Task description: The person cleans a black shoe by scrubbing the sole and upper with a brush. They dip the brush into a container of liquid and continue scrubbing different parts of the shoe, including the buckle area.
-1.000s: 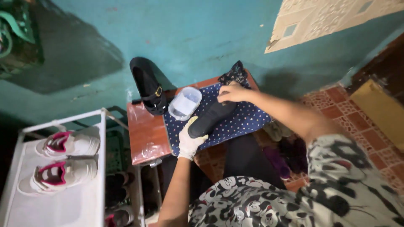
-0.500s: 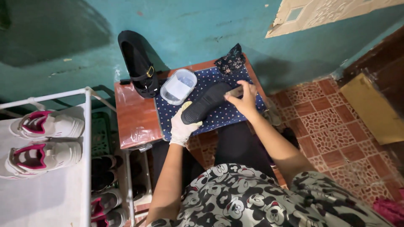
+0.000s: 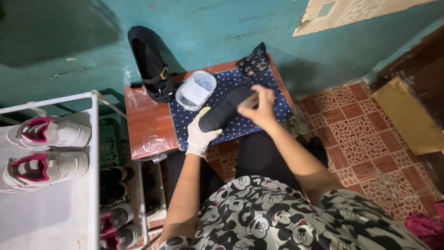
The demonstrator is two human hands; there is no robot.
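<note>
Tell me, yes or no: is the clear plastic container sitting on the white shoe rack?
No, the clear plastic container sits on the dotted blue cloth atop the small red table, apart from the white rack.

The left hand (image 3: 200,134) covers the heel end of the black shoe (image 3: 226,109) at frame centre. What the right hand (image 3: 261,106) pinches against the shoe is blurred and too small to name. The clear tub's (image 3: 196,90) contents cannot be made out. At lower left, dark shoes (image 3: 111,194) sit half hidden under the rack (image 3: 95,139). The lower white sneaker (image 3: 44,169) is cut by the left edge.
</note>
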